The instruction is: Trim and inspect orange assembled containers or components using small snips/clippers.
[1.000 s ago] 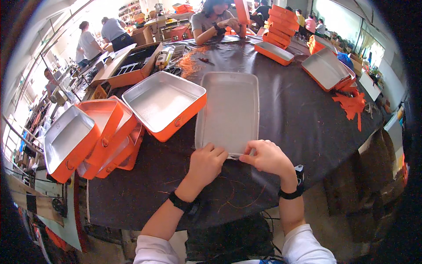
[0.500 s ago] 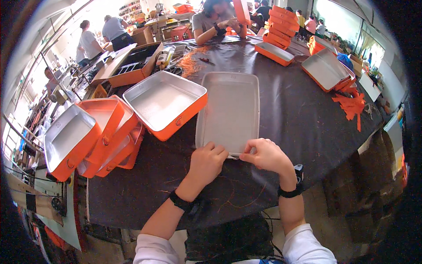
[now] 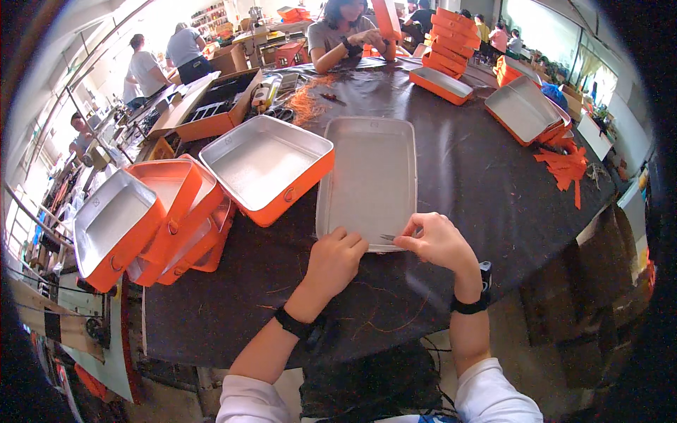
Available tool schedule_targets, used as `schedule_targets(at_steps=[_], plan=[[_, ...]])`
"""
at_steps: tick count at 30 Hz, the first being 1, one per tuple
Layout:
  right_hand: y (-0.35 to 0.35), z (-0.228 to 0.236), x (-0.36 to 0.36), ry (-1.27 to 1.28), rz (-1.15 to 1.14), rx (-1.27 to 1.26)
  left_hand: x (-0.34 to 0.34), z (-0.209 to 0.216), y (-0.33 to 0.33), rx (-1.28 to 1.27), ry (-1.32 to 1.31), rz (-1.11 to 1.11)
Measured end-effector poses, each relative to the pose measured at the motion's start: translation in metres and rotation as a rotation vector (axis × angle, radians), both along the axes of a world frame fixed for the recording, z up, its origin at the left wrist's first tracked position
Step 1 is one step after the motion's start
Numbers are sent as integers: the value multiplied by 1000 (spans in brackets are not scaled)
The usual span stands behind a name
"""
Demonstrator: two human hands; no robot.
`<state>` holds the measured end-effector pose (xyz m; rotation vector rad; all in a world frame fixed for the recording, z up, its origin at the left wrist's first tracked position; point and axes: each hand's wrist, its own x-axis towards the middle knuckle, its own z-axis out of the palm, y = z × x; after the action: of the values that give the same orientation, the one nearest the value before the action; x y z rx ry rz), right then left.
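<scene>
White sleeves sit at the lower edge, and a black band circles the wrist of each bare forearm. The left hand is curled over the near edge of a shallow grey tray, its fingers bent against the rim at the left of that edge. The right hand, at the tray's near right corner, pinches a thin, pointed metal tool between thumb and fingers (most of the tool is hidden in the grip, so its kind is hard to tell). The tray lies directly in front of the person on the dark-covered table, open side up, its long sides running away from the body. Just beside it on the left, a wider orange-sided tray tilts toward a heap of orange trays. On the right lie orange scraps, next to more leaning trays. Farther back are a tangle of orange threads and an open cardboard box. Across the table a co-worker handles an orange piece, left of a tall stack of orange trays.
</scene>
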<state>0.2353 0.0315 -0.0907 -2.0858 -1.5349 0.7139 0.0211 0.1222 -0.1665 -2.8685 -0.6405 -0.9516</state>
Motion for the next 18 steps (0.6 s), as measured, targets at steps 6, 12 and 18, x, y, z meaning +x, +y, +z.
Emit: schedule_targets(at_steps=[6, 12, 18], plan=[[0, -4, -2, -57, 83, -24, 1, 3, -1, -17, 16, 2], [-3, 0, -19, -157, 64, -3, 2, 4, -2, -16, 3, 6], [-5, -2, -16, -197, 80, 18, 2, 4, -2, -28, 11, -2]])
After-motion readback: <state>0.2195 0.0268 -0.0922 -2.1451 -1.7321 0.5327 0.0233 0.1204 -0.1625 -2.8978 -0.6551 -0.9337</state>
